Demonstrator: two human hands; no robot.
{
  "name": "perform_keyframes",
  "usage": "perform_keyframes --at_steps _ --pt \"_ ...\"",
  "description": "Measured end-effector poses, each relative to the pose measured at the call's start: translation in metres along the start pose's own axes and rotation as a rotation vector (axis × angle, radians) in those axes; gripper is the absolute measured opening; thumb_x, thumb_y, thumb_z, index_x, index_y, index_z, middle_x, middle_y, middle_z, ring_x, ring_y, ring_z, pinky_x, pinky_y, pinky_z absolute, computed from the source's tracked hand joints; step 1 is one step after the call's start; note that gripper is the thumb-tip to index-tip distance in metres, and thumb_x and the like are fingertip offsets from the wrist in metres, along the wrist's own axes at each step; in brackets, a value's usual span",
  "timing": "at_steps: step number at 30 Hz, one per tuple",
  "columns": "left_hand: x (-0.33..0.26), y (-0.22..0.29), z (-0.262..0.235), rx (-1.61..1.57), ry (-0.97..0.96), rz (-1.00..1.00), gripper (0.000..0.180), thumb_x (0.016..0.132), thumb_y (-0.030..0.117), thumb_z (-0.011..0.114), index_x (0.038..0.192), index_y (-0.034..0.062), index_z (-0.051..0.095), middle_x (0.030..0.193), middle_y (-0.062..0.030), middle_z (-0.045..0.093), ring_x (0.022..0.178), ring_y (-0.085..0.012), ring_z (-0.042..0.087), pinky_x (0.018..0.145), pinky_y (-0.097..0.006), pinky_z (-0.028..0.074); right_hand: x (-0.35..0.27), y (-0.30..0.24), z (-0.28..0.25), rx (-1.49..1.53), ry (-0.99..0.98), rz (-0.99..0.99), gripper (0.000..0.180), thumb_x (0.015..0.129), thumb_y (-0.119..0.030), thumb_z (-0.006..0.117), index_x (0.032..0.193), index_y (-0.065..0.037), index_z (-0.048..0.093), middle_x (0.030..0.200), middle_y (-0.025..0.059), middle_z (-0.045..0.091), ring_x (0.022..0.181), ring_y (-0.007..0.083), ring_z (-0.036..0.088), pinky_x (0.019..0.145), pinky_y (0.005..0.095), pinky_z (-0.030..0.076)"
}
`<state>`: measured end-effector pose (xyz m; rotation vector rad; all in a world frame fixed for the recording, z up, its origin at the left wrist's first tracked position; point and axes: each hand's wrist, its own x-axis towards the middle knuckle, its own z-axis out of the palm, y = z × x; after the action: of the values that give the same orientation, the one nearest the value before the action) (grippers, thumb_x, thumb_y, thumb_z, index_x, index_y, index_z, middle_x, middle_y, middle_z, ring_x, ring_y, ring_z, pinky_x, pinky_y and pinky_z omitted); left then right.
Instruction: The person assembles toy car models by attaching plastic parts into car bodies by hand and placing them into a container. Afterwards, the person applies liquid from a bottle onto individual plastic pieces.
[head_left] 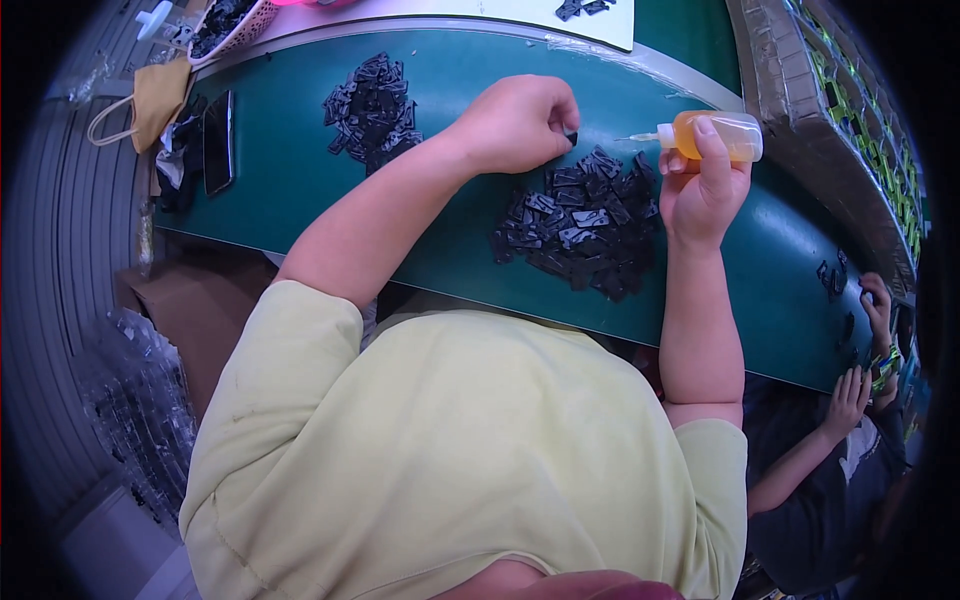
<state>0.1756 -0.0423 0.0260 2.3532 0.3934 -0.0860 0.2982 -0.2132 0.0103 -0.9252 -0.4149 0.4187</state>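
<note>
Up over the green table (pixel 300 190), a small black part (pixel 571 137) is pinched in the fingertips of the left hand (pixel 520 122). An orange squeeze bottle (pixel 712 134) is gripped tight by the right hand (pixel 700 190), its thin tip pointed at that part. A pile of black parts (pixel 580 225) is spread just below both hands. A second pile (pixel 372 105) is seen farther left

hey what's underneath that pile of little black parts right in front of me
The pile of black parts lies on the green table, green showing all round it. Whether anything else sits beneath is hidden by the parts themselves.
</note>
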Motion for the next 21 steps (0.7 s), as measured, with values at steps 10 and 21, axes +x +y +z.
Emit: perform_keyframes --at_steps 10,21 --pt "-0.008 -0.009 0.015 -1.123 0.042 -0.251 0.024 0.085 0.003 0.065 0.108 0.0001 0.060 0.084 -0.0037 0.062 0.062 -0.0090 0.060 0.050 -0.018 0.044 -0.005 0.003 0.008 -0.018 -0.029 0.029 0.013 0.085 -0.009 0.067 0.093 -0.003 0.058 0.078 0.0065 0.062 0.055 0.0102 0.056 0.048 0.0225 0.046" --pt "-0.010 -0.002 0.018 -1.018 -0.011 -0.198 0.024 0.087 0.006 0.062 0.110 0.0010 0.064 0.081 -0.0033 0.064 0.064 -0.0092 0.063 0.053 -0.020 0.050 -0.009 0.008 0.013 -0.297 -0.106 -0.183 0.016 0.084 -0.009 0.069 0.093 -0.002 0.058 0.081 0.0070 0.064 0.058 0.0095 0.058 0.050 0.0208 0.046"
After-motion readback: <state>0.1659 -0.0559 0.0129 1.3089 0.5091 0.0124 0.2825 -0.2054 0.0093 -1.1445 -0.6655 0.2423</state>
